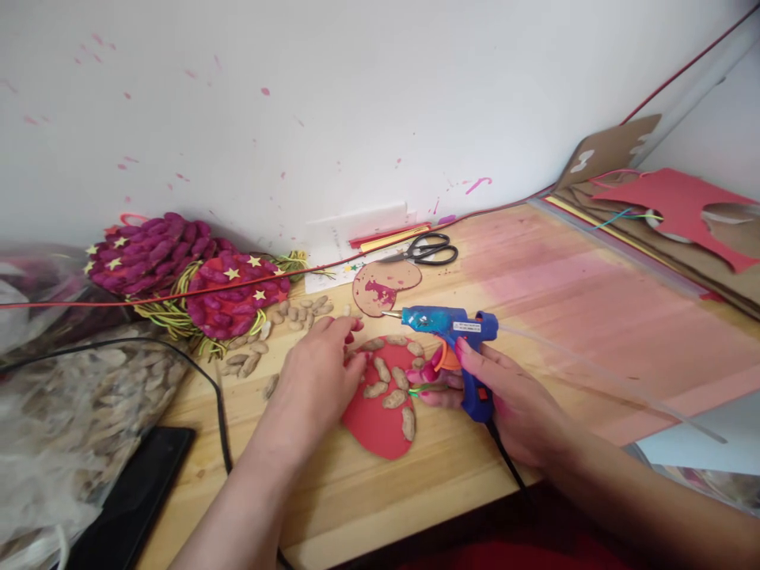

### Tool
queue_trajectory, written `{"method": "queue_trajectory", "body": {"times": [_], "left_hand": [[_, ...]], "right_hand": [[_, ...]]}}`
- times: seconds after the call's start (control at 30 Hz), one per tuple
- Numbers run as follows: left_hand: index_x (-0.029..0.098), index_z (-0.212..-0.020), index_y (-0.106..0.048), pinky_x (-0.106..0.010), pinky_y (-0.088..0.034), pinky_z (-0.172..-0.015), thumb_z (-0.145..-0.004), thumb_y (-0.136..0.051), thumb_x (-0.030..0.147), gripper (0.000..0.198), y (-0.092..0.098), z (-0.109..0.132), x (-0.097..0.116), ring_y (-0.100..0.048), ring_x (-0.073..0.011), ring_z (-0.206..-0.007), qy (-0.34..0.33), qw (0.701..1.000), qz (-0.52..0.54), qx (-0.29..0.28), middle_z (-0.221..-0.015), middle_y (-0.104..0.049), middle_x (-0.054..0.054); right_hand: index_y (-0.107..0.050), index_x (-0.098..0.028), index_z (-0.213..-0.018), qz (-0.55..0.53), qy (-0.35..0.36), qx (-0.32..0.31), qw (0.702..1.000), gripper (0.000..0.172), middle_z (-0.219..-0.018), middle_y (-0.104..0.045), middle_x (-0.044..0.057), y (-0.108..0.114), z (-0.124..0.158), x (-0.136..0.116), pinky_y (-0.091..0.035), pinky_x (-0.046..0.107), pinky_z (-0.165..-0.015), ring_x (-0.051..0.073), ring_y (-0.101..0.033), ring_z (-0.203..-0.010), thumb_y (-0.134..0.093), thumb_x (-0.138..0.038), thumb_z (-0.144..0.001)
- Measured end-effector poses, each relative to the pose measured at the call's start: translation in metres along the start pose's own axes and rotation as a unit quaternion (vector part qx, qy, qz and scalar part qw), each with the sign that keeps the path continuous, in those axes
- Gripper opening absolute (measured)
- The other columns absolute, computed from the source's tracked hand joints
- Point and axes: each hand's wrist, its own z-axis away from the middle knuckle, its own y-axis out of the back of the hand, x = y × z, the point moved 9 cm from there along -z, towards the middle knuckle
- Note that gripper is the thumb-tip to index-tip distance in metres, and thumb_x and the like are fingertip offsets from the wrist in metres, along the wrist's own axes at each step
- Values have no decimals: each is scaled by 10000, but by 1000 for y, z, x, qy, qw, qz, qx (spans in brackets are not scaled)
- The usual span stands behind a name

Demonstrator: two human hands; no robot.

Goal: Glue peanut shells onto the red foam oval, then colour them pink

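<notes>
In the head view my right hand (504,380) is wrapped round a blue hot glue gun (442,321) with an orange trigger. Its metal nozzle points left, above the table. A clear glue stick (617,380) trails from its rear. A red heart-shaped cutout (380,431) lies below, with several peanuts (395,398) on its upper and right parts. My left hand (321,368) is over the heart's upper left edge, thumb and fingers bent but apart. I see nothing between them, though the palm side is hidden.
Loose peanuts (302,314) lie behind my left hand, beside purple star-dotted crafts (231,293). A stained heart-shaped piece (380,285) and scissors (431,249) lie further back. At left are a bag of peanuts (136,396) and a black cable (219,404); cardboard (712,277) and red scraps (677,206) sit right.
</notes>
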Motion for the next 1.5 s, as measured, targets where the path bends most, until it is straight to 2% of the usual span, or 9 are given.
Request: {"method": "queue_trajectory", "body": {"times": [0.07,0.17,0.23,0.43,0.63,1.17,1.5], "left_hand": [[215,-1090,-682,-311,-486,-769,-854,-585,207,255,8,-1,-8,-653,-194,-825,3,1000,4,12,-999,-703,-52],[226,-918,-715,-316,-487,-799,-876,-539,187,186,21,-2,-14,-654,-204,-849,0,999,5,50,-937,-713,-36],[232,-854,-719,-311,-489,-798,-870,-550,188,175,24,-2,-13,-653,-201,-846,-6,998,19,63,-896,-708,-24],[220,-893,-722,-301,-481,-727,-871,-594,218,130,5,0,-1,-640,-169,-759,-22,998,52,40,-886,-678,-29],[244,-895,-738,-306,-457,-718,-877,-601,226,139,-5,1,3,-632,-170,-778,-24,999,27,21,-895,-665,-25],[236,-911,-748,-315,-452,-719,-914,-567,253,182,-8,1,5,-635,-186,-798,-24,1000,2,9,-891,-670,-35],[233,-901,-755,-305,-448,-714,-916,-568,233,187,-8,1,5,-633,-179,-791,-19,1000,-3,7,-877,-667,-36]], "right_hand": [[-707,-204,-1007,-1,-3,4,1000,324,-990,-787,89,0,0,0,-646,393,-805,272,-752,-982,-802,-423,-788],[-706,-205,-1024,0,-4,8,1000,338,-991,-789,92,1,0,0,-645,403,-812,270,-756,-958,-804,-422,-784],[-705,-204,-1040,2,-6,11,1000,356,-994,-790,94,1,0,0,-645,405,-813,266,-761,-929,-808,-423,-779],[-700,-205,-1058,5,-2,7,1000,379,-1007,-789,96,0,0,0,-641,415,-820,260,-764,-899,-815,-429,-775],[-706,-203,-1069,10,0,6,1000,390,-998,-786,96,0,0,0,-636,424,-834,277,-749,-977,-805,-448,-782],[-716,-195,-997,10,0,14,1000,362,-1010,-788,95,-1,0,-1,-645,397,-805,278,-749,-990,-837,-428,-748],[-721,-194,-1003,6,-2,18,1000,412,-1018,-789,94,0,-1,1,-648,378,-779,270,-758,-946,-865,-443,-707]]}}
